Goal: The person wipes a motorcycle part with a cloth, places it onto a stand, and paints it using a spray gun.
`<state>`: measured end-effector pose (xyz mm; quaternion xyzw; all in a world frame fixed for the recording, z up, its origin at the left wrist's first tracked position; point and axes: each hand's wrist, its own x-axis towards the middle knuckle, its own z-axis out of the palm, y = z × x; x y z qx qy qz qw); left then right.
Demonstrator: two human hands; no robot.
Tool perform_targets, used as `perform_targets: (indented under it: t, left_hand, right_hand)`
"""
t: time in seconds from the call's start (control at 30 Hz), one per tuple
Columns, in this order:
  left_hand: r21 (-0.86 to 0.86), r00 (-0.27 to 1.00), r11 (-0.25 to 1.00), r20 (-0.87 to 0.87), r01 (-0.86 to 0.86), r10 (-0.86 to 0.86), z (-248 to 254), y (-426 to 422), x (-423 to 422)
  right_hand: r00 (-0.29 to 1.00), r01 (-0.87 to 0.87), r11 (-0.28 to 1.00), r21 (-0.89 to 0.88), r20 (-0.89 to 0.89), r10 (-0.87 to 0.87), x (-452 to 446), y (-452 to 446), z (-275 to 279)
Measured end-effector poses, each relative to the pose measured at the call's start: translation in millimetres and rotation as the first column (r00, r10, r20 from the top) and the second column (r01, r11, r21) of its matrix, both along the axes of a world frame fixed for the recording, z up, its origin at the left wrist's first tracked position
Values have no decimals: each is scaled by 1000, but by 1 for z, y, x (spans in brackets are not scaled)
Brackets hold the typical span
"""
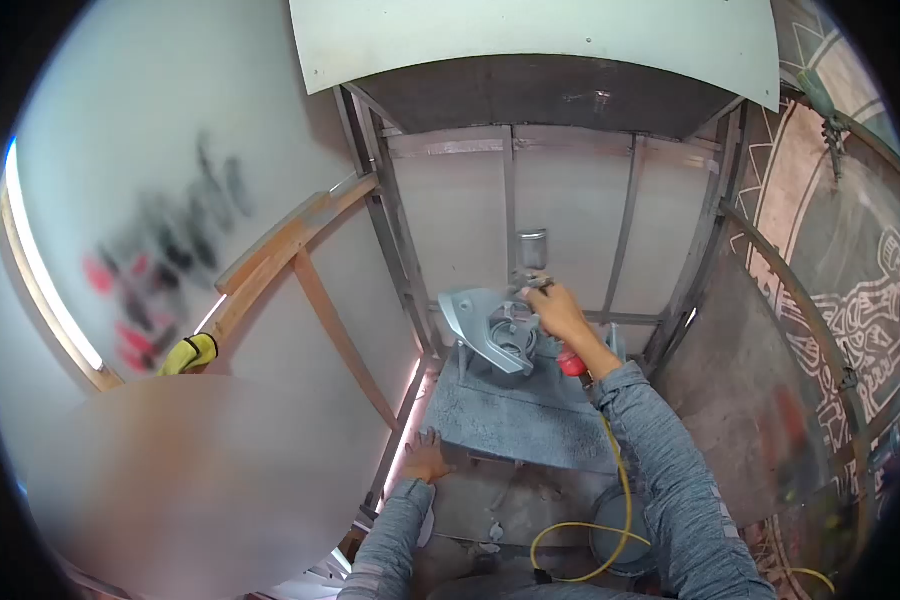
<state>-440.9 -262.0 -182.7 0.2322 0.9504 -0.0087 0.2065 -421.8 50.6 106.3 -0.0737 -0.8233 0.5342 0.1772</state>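
Observation:
My right hand (558,308) is wrapped round a spray gun (530,278) with a metal cup (533,247) on top. A red fitting (571,362) and a yellow hose (625,480) hang below that hand. The gun is just above and behind a grey moulded part (489,332), which rests on a grey, paint-covered stand (510,415). My left hand (426,458) is at the stand's front left corner, its fingers spread and nothing held in it.
Metal framing (390,235) and pale panels surround the stand. A wooden brace (315,225) with a yellow-green glove (188,353) is on the left. A bucket (615,530) stands low beside the looping hose. A blurred round shape fills the lower left.

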Motion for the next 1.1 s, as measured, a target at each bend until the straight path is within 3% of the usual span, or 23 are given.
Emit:
perform_targets:
  t: [0.03,0.07,0.13,0.27,0.37,0.43,0.47,0.53,0.67,0.7,0.77,0.93,1.1]
  left_hand:
    - [-30,1000,1000,1,-4,4,0,2,-7]
    - [-27,1000,1000,-2,-3,3,0,3,-14]
    - [-35,1000,999,-10,-9,9,-2,5,-24]
    - [-21,1000,999,-13,-26,25,-7,5,-40]
    - [5,1000,1000,2,-24,24,-17,3,-50]
    - [-55,1000,998,-31,5,-7,-29,4,-62]
    - [-39,1000,999,0,-18,18,-9,6,-54]
    - [-61,999,998,-25,24,-25,-28,5,-63]
    - [-68,993,992,-39,108,-111,-61,-2,-73]
    - [-63,991,990,-35,126,-128,-59,-1,-67]
    - [18,991,998,118,-60,58,-12,5,-46]
    - [15,997,1000,72,4,-5,-8,4,-22]
    - [-2,996,999,80,-34,34,-12,10,6]
  right_hand:
    - [993,109,994,31,-41,-108,-12,9,-4]
    - [993,109,993,34,-45,-108,-21,19,-9]
    - [951,307,951,35,18,-308,-35,36,-16]
    - [950,307,947,93,-88,-300,-44,52,-27]
    - [989,142,983,112,-53,-137,-21,30,-15]
    - [995,-61,990,128,-75,71,4,9,-6]
    - [995,-56,990,128,-71,66,21,2,-2]
    - [972,-220,974,45,90,215,48,-10,7]
    - [978,-185,979,-81,84,192,86,-8,-11]
    - [978,-180,980,-84,88,187,93,-5,-17]
    - [990,-115,988,-99,73,123,106,6,-29]
    - [999,46,976,-215,36,-39,147,30,-68]
    - [993,117,944,-308,5,-121,195,37,-129]
